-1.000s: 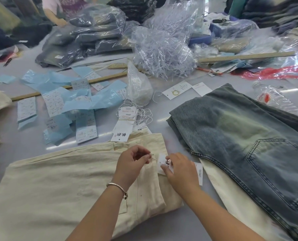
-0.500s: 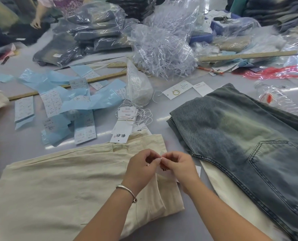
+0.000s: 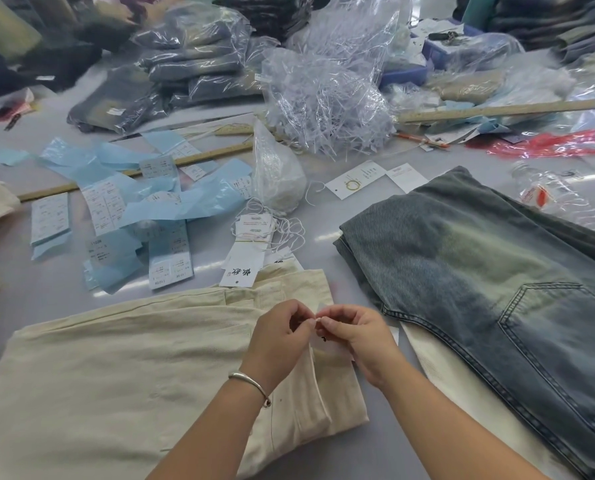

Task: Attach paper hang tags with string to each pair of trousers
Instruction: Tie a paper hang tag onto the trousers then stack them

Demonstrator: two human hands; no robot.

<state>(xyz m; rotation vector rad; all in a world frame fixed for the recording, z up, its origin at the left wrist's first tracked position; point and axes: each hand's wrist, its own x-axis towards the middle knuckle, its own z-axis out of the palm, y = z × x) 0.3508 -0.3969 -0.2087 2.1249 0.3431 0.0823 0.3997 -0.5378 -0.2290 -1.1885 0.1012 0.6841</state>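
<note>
A white hang tag [image 3: 327, 345] lies on the cream trousers [image 3: 143, 355] at their waistband end, mostly hidden under the two hands, near the front edge of the grey table [image 3: 32, 285]. The left hand [image 3: 278, 337] and the right hand [image 3: 356, 337] meet fingertip to fingertip just above the tag, each with thumb and forefinger curled in a pinch on something small and pale between them, probably the tag's string, though it is too fine to tell. A silver bangle [image 3: 251, 386] sits on the left wrist. Just beyond the trousers' far edge lies a bundle of spare tags with white string [image 3: 251, 244]. To the right, faded blue jeans [image 3: 479, 271] lie folded, touching the cream pair's corner. Toward the left edge, blue label sheets [image 3: 143, 209] lie scattered; farther back sits a heap of clear plastic fasteners [image 3: 324, 98].
</note>
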